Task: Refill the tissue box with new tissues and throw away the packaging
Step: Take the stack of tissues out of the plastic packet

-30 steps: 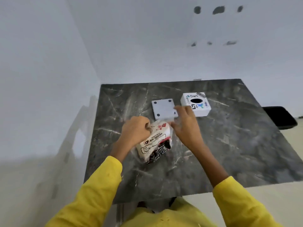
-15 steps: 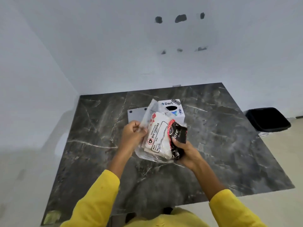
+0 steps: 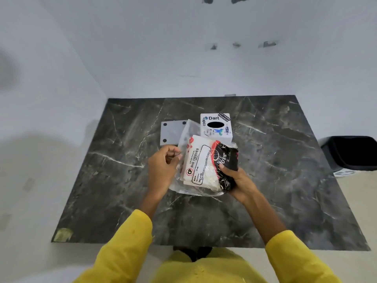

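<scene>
I hold a tissue pack [image 3: 201, 166] in clear plastic wrap, white with black and red print, lifted above the dark marble table [image 3: 102, 180]. My right hand [image 3: 237, 180] grips its black lower right end. My left hand [image 3: 163, 166] pinches the clear wrap at the pack's left edge. Behind the pack stands the white cube tissue box [image 3: 216, 125] with stickers and a dark oval opening on top. Left of the box lies its flat white base plate [image 3: 171, 132] with dark corner dots, partly hidden by the wrap.
A black bin [image 3: 355, 152] stands on the floor off the table's right edge. White walls close in the table at the back and left. A yellowish scrap [image 3: 62, 234] sits at the table's near left corner.
The pack went from resting on the table to being lifted and turned face up. My right hand shifted to its black end, and my left hand moved to the wrap's left edge.
</scene>
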